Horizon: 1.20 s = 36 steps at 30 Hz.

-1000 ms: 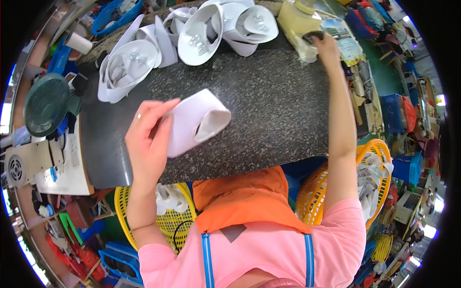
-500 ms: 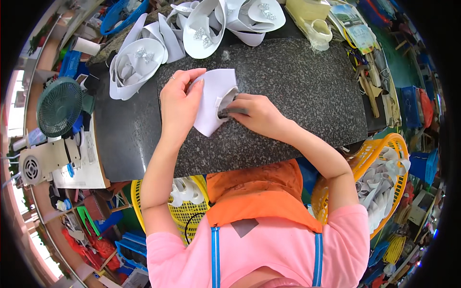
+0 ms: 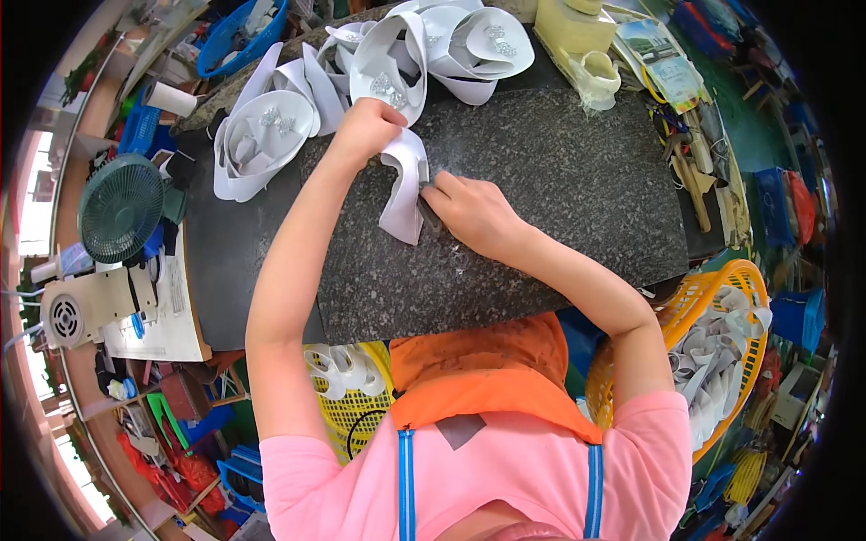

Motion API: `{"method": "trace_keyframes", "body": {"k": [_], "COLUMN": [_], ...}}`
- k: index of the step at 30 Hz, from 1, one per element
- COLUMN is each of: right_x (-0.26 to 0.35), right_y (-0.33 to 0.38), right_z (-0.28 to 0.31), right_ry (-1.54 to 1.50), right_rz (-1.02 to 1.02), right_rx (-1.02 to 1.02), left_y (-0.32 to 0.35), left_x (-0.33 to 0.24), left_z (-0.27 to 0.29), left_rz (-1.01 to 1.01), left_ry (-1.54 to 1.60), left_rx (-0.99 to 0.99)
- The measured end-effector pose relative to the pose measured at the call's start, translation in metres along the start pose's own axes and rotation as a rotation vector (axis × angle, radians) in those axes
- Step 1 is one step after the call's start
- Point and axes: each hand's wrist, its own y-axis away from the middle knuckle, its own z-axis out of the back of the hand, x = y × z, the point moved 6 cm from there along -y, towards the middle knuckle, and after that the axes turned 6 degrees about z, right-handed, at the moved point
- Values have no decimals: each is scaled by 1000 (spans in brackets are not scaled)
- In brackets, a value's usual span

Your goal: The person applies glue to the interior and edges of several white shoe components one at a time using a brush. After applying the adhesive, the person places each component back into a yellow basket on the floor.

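A white shoe upper [image 3: 403, 203], curved and partly folded, stands over the dark speckled stone slab [image 3: 550, 180]. My left hand [image 3: 368, 131] is closed on its far end, the fingertips mostly hidden. At its right edge, my right hand [image 3: 475, 215] grips a dark grey, flat tool [image 3: 432, 215] whose end lies against or just beside the piece; its exact kind does not show. Just beyond my left hand are several white uppers with sparkling ornaments, among them one with an open loop [image 3: 390, 63] and one further left [image 3: 262, 135].
A pale yellow container [image 3: 577, 36] stands at the far right of the slab, with a hammer [image 3: 690, 185] nearer. A yellow basket [image 3: 379, 406] below left and an orange basket [image 3: 749, 316] at right hold white pieces. At left are a green fan [image 3: 122, 207] and papers [image 3: 171, 307].
My left hand has moved away from me to the piece's far end, lifting and curling it. My right hand stays at its right side with the tool, shifted slightly right.
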Motion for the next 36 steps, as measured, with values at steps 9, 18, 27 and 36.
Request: {"method": "trace_keyframes", "body": {"k": [9,18,27,36], "right_x": [-18,-46,0,37], "right_y": [27,71,45,-11], "right_z": [69,111,80,36], "right_ry": [134,-785,-538,-9], "right_rz": [166,-706,-754,-501], "right_rx": [-394,-680,-309,-86], "left_y": [54,214,222,237], "left_x": [-13,-60,-19,-5], "left_z": [28,-41,-91,-79], "left_rz": [-147,-1015,-837,-639], "left_ry": [25,-633,-531,-554], "left_rx": [-130,-365,-472,-389]}}
